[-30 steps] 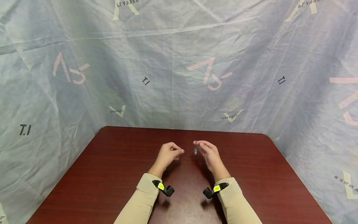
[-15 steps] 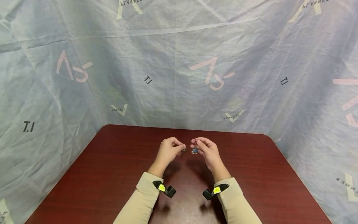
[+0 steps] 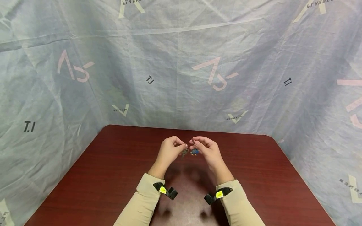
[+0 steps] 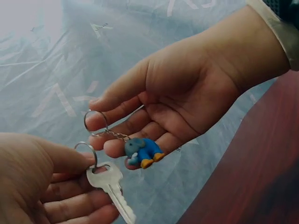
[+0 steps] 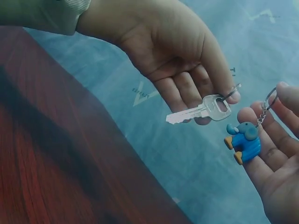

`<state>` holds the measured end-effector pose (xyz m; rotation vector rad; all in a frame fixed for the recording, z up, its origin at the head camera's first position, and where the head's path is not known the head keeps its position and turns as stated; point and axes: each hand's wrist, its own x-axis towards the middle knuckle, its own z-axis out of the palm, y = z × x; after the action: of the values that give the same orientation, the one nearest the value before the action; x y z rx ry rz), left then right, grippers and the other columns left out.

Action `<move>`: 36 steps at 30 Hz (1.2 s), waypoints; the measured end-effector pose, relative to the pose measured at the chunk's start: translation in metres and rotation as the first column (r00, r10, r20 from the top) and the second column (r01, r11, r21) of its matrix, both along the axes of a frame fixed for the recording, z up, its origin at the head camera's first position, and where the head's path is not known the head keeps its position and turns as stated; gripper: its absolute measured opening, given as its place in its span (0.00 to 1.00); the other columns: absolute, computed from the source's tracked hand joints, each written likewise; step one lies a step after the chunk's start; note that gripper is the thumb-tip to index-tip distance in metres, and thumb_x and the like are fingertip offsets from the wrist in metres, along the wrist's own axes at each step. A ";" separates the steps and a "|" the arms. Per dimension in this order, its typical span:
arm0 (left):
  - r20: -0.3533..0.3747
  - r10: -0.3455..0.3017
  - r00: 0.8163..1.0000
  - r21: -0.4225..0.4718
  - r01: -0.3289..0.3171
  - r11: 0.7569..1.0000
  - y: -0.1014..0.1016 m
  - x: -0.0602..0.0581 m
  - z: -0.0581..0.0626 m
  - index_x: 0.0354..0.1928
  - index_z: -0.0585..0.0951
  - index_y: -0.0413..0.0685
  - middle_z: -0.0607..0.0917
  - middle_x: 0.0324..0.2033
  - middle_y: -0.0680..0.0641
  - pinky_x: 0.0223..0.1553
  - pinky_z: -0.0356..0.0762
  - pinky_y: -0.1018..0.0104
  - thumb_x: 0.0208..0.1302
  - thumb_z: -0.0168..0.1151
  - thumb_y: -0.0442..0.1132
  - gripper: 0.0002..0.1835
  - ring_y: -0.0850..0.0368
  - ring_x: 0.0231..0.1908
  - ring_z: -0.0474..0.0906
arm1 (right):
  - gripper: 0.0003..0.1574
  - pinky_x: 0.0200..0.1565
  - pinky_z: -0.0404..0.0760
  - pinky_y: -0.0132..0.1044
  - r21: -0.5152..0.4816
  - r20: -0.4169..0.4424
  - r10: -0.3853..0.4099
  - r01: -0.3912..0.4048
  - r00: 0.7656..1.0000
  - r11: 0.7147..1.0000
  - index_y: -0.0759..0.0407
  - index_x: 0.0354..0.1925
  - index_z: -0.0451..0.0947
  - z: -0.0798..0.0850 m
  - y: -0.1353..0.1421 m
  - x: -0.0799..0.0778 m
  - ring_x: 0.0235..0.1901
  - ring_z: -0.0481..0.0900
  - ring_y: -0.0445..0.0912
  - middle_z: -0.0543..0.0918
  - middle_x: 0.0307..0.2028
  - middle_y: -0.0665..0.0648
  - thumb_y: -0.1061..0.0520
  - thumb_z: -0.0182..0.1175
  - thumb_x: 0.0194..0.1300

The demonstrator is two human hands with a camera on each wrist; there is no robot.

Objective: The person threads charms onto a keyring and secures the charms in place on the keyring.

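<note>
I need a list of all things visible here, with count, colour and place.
key ring: one, silver, in the left hand
key: at least one, silver, on that ring
elephant charm: one, blue, grey and orange, on a chain
charm ring: one, silver, in the right hand
table: one, dark red, below everything held
cloth: count unclear, grey-blue, beyond the table
wrist cameras: two, black, yellow-labelled, at the sleeves
sleeves: two, beige, low in the head view
hands: two, bare, above the table

table (image 3: pixel 93 175): pale glare low in the head view, soft shadows beside it
cloth (image 3: pixel 169 59): fairly even light there, bright top left corner from the left wrist
key (image 5: pixel 202 111): blade washed pale in the dim, bluish right wrist view
</note>
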<state>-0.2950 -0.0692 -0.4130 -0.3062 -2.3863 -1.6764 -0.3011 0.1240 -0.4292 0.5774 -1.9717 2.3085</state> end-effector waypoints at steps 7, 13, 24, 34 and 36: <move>0.073 -0.056 0.996 0.041 0.053 0.998 -0.002 0.003 0.005 0.32 0.84 0.41 0.87 0.31 0.46 0.31 0.86 0.60 0.63 0.71 0.34 0.05 0.55 0.26 0.87 | 0.22 0.42 0.86 0.38 0.085 -0.052 -0.014 0.018 0.999 0.996 0.74 0.56 0.77 0.000 -0.002 0.001 0.37 0.88 0.43 0.87 0.45 0.61 0.58 0.63 0.72; 0.091 -0.099 0.991 0.086 0.091 0.992 -0.004 0.003 0.006 0.34 0.84 0.38 0.87 0.31 0.44 0.33 0.87 0.54 0.64 0.70 0.33 0.05 0.53 0.28 0.88 | 0.19 0.41 0.86 0.35 0.161 -0.117 -0.010 0.029 0.993 0.987 0.73 0.54 0.80 0.000 -0.004 0.001 0.38 0.87 0.41 0.87 0.45 0.65 0.61 0.63 0.71; 0.049 -0.064 0.997 0.043 0.062 0.997 -0.005 0.007 0.011 0.32 0.85 0.40 0.87 0.29 0.45 0.30 0.86 0.61 0.63 0.71 0.33 0.03 0.53 0.26 0.87 | 0.13 0.37 0.86 0.41 0.248 -0.199 0.035 0.016 0.979 0.969 0.65 0.52 0.84 0.003 -0.005 0.006 0.40 0.87 0.44 0.88 0.45 0.62 0.64 0.63 0.70; 0.060 -0.062 0.996 0.014 0.062 0.998 -0.007 0.007 0.012 0.31 0.86 0.42 0.87 0.28 0.47 0.28 0.85 0.64 0.62 0.71 0.33 0.03 0.56 0.24 0.87 | 0.11 0.36 0.86 0.42 0.282 -0.239 0.051 0.019 0.970 0.959 0.61 0.50 0.86 0.001 -0.006 0.005 0.38 0.86 0.46 0.88 0.45 0.58 0.62 0.63 0.70; 0.062 -0.061 0.996 0.009 0.061 0.998 -0.007 0.007 0.012 0.31 0.86 0.42 0.87 0.27 0.47 0.28 0.85 0.64 0.62 0.72 0.34 0.04 0.56 0.24 0.86 | 0.12 0.35 0.86 0.42 0.287 -0.249 0.049 0.026 0.967 0.957 0.61 0.50 0.86 0.001 -0.006 0.006 0.37 0.86 0.47 0.87 0.45 0.58 0.62 0.63 0.70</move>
<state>-0.2880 -0.0760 -0.4007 -0.3342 -2.4387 -1.7448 -0.2955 0.1180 -0.4278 0.8588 -2.1903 1.8474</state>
